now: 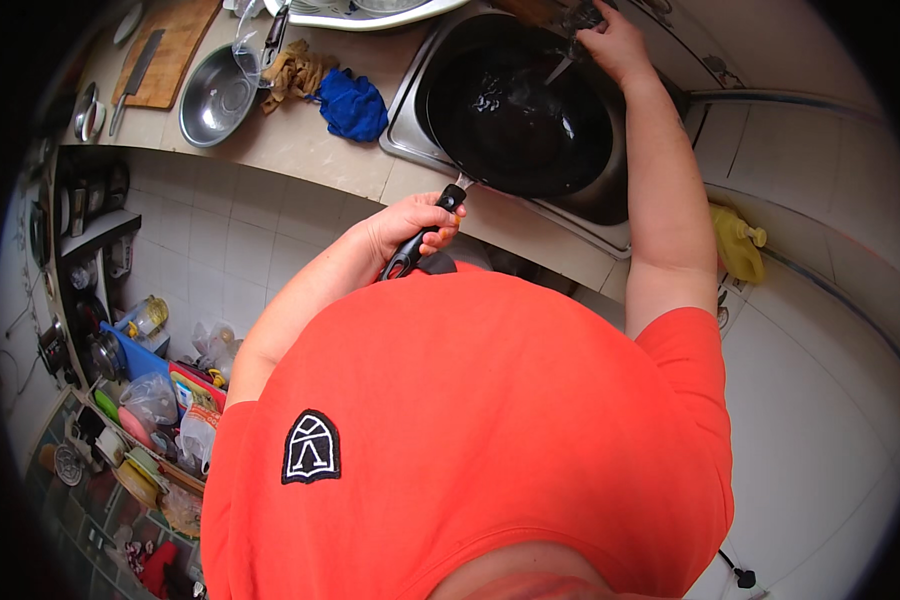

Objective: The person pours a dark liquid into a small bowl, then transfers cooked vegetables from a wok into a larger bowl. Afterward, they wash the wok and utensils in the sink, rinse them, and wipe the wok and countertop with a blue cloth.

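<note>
My left hand [424, 225] is wrapped around the black handle [409, 255] of a wok [525, 150]. The dark wok rests tilted in a stainless steel sink [412, 139], with shiny wet patches on its inside. At the far side, my right hand [613, 46] grips what looks like a faucet [585, 19], partly hidden by the fingers and cut by shadow. Below it a pale stream [560, 70], apparently water, runs down into the wok.
Left of the sink lie a blue cloth [352, 105], a tan cloth [296, 71], a metal bowl [217, 94] and a cleaver [139, 71] on a wooden cutting board [184, 37]. A white basin [375, 22] stands behind. A yellow jug [735, 240] is at right.
</note>
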Motion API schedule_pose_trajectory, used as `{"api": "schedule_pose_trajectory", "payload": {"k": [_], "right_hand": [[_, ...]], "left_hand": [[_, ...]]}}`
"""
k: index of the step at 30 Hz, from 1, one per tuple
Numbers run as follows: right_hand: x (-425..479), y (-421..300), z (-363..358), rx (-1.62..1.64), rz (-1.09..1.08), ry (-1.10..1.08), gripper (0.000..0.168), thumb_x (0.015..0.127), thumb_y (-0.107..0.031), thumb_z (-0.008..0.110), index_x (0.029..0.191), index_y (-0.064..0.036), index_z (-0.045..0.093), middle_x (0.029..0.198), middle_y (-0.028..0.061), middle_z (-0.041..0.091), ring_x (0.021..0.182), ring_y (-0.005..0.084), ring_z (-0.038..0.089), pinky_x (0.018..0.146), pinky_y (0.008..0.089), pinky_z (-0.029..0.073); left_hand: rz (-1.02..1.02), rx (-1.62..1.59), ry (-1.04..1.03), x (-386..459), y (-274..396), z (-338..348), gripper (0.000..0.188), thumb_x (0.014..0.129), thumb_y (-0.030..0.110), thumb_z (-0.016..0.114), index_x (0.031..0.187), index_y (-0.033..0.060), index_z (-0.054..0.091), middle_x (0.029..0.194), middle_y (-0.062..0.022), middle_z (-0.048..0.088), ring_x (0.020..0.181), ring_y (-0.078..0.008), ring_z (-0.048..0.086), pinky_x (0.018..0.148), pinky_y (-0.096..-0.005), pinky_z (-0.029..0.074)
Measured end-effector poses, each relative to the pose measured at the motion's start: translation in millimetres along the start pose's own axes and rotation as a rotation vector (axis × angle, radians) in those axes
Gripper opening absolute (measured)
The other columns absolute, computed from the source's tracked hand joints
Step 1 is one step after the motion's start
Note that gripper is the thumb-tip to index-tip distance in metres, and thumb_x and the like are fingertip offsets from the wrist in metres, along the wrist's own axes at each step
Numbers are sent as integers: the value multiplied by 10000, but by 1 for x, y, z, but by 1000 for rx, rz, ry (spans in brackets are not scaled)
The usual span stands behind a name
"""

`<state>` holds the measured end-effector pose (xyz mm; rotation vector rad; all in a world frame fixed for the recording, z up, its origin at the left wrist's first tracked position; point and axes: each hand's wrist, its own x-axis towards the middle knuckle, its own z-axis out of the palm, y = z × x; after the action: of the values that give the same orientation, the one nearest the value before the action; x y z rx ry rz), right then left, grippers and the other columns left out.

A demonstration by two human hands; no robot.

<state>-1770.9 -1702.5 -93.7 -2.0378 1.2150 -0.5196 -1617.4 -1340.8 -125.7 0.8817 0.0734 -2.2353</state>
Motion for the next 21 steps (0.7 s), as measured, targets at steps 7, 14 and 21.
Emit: {"api": "schedule_pose_trajectory", "payload": {"k": [7, 14, 21], "right_hand": [[-11, 1, 5, 135, 102, -110, 741, 724, -51, 621, 1438, -8, 426, 887, 128, 659, 697, 176, 623, 613, 319, 519], [-5, 0, 9, 134, 151, -69, 816, 715, -51, 621, 1485, -18, 354, 866, 127, 650, 710, 195, 617, 629, 330, 521], [-5, -20, 6, 106, 156, -19, 817, 719, -50, 621, 1492, -42, 356, 989, 155, 664, 819, 228, 645, 693, 346, 536]], "left_hand": [[2, 9, -13, 1, 2, 0, 155, 905, 32, 590, 1055, 54, 560, 706, -31, 500, 502, -61, 430, 412, -193, 348], [-2, 27, -32, 5, 3, -2, 147, 899, 25, 590, 1040, 56, 562, 694, -27, 495, 498, -61, 429, 411, -196, 347], [-5, 32, -23, 4, 7, 4, 155, 879, 12, 562, 1023, 52, 520, 692, -30, 492, 495, -64, 435, 433, -202, 367]]}}
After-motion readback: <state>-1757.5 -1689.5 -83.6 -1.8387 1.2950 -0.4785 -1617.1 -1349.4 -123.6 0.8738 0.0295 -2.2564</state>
